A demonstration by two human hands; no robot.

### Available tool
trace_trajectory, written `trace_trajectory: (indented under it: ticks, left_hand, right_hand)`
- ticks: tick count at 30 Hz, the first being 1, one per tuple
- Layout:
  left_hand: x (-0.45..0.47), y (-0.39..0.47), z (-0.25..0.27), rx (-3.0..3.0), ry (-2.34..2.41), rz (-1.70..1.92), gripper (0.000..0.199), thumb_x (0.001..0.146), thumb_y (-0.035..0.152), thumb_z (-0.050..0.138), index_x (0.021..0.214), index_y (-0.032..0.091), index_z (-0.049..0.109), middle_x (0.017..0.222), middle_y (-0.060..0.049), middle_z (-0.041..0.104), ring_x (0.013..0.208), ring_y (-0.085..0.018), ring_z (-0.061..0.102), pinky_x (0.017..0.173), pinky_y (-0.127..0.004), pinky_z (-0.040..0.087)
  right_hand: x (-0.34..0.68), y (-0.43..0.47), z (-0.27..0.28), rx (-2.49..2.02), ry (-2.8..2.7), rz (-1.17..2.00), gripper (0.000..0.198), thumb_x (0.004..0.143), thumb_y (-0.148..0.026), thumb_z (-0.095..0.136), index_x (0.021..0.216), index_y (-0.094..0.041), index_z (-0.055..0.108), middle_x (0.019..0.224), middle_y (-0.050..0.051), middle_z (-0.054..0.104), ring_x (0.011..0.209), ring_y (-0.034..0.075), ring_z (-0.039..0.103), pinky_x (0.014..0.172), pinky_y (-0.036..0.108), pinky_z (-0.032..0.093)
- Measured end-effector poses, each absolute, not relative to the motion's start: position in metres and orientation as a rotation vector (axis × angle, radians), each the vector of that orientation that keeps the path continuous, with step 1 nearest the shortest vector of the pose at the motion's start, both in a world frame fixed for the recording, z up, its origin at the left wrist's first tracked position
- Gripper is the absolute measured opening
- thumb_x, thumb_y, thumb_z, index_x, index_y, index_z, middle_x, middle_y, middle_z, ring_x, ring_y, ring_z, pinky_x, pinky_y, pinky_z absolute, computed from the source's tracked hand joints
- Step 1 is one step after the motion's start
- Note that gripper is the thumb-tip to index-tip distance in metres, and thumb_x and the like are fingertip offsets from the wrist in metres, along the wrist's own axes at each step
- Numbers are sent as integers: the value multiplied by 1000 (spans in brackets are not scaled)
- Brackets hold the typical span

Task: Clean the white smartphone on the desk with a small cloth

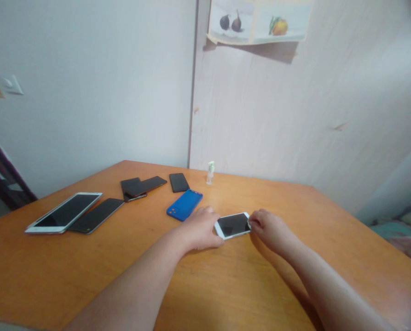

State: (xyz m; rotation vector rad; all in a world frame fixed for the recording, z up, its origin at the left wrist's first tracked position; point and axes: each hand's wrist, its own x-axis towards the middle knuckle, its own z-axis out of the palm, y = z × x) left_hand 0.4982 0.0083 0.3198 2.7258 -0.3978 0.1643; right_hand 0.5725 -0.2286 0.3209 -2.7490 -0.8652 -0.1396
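A white smartphone (233, 225) with a dark screen lies face up on the wooden table, its long side running left to right. My left hand (201, 230) grips its left end, thumb along the near corner and fingers at the far one. At the opposite end, my right hand (265, 227) is closed in a pinch against the phone's right edge. Whatever its fingertips hold there, if anything, is too small to make out. Just beyond my left hand lies a blue phone case (185, 205) with camera cutouts.
Left on the table (205, 294) are a white tablet (67, 212) and a black phone (97, 216) beside it. Farther back lie overlapping dark phones (146, 185) and another black phone (178, 182). A small clear pump bottle (210, 174) stands near the wall.
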Motion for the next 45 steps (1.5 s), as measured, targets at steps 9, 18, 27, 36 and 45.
trace_trajectory:
  ticks: [9, 18, 27, 36, 45]
  left_hand:
    - [500, 8, 319, 2809, -433, 129, 44, 70, 50, 66, 104, 22, 67, 99, -8, 59, 97, -28, 58, 84, -36, 49]
    - [495, 5, 324, 2836, -403, 103, 41, 71, 51, 65, 100, 22, 66, 100, -9, 59, 98, -29, 59, 84, -37, 50]
    - [494, 3, 328, 2833, -405, 86, 42, 70, 51, 64, 99, 20, 66, 101, -10, 60, 101, -31, 58, 88, -40, 49]
    - [494, 2, 328, 2834, -386, 102, 44, 69, 51, 64, 99, 19, 66, 100, -11, 60, 98, -30, 58, 87, -40, 49]
    - [494, 2, 328, 2848, -395, 92, 43, 70, 51, 63, 98, 19, 66, 101, -12, 60, 100, -31, 57, 88, -40, 50]
  right_hand:
    - [575, -224, 309, -2725, -838, -138, 14, 91, -22, 51, 87, -19, 63, 88, 5, 63, 80, 17, 60, 70, 26, 40]
    - [548, -206, 308, -2642, -990, -127, 17, 94, -24, 46, 88, -20, 62, 91, 5, 61, 80, 17, 60, 70, 26, 41]
    - [579, -225, 299, -2769, -840, -252, 19, 92, -27, 47, 83, -20, 62, 85, 6, 60, 79, 20, 59, 68, 29, 41]
    - [548, -207, 302, -2588, -1134, -219, 19, 90, -22, 47, 89, -23, 66, 90, 5, 66, 85, 21, 58, 74, 32, 42]
    - [570, -218, 297, -2718, -831, -338, 10, 89, -22, 48, 85, -21, 58, 81, 4, 62, 75, 20, 58, 66, 30, 41]
